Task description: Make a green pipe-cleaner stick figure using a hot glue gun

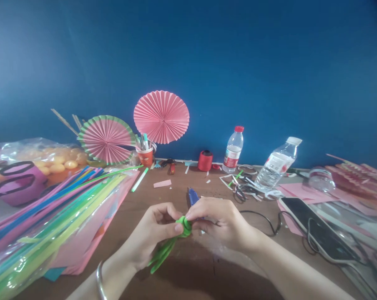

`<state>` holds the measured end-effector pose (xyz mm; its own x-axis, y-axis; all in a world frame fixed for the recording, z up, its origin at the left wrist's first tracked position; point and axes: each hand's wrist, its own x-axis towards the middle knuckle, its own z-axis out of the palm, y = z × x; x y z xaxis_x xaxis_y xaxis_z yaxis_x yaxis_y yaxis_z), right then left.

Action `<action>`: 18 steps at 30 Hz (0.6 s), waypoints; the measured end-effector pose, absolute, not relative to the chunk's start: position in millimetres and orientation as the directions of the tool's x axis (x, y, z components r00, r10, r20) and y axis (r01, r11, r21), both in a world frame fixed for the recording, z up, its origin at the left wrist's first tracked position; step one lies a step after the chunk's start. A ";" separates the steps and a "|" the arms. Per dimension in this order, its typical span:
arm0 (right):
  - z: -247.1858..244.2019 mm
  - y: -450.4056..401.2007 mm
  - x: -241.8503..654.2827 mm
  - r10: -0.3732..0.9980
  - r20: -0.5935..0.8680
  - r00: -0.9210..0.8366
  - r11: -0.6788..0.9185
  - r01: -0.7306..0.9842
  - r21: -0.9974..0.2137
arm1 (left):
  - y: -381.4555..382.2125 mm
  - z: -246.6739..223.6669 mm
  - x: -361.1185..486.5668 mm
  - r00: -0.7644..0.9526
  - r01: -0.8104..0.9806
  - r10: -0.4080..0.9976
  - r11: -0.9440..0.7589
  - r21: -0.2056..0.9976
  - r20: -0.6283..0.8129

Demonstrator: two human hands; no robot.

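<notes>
A green pipe-cleaner piece [184, 227] is held between both hands above the brown table. Its upper end is coiled into a small knot, and several green strands [163, 254] hang down to the lower left. My left hand [157, 231], with a silver bangle at the wrist, pinches the coil between thumb and fingers. From the right, my right hand [221, 221] grips the same coil with its fingertips. Just behind the right fingers lies a blue tool [193, 196], partly hidden.
Bagged colored pipe cleaners [66, 208] cover the left side. Behind stand paper fans [161, 117], a cup of pens [145, 156], a red spool [205, 161] and bottles [233, 152]. At right lie a phone [316, 229], cables and pink paper. A marker [139, 180] lies left of center.
</notes>
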<state>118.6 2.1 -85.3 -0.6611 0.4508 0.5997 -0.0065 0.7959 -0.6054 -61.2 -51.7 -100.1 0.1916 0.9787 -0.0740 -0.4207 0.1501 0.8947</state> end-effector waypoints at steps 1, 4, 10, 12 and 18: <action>-84.7 2.2 118.5 0.435 0.616 -0.656 0.806 -0.021 -0.591 | -52.1 -99.8 -61.2 0.200 -0.425 0.977 0.153 0.892 -0.072; -84.5 2.3 117.3 0.388 0.664 -0.640 0.836 -0.058 -0.545 | -52.3 -97.7 -59.5 0.221 -0.435 0.973 0.157 0.887 -0.064; -88.0 0.4 114.2 0.442 0.670 -0.596 0.823 -0.027 -0.567 | -51.4 -94.0 -55.7 0.210 -0.434 0.977 0.130 0.891 -0.041; -89.2 -0.7 113.2 0.467 0.666 -0.581 0.808 -0.025 -0.588 | -51.4 -93.9 -55.9 0.199 -0.420 0.979 0.124 0.899 -0.042; -90.4 -3.2 112.8 0.491 0.657 -0.572 0.800 -0.003 -0.600 | -52.7 -93.4 -57.9 0.203 -0.398 0.979 0.091 0.913 -0.010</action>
<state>112.8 -3.2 -90.4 -0.5721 0.4906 0.6572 -0.0034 0.7999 -0.6001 -57.9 -52.7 -93.4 0.2034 0.9791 -0.0095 -0.3978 0.0915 0.9129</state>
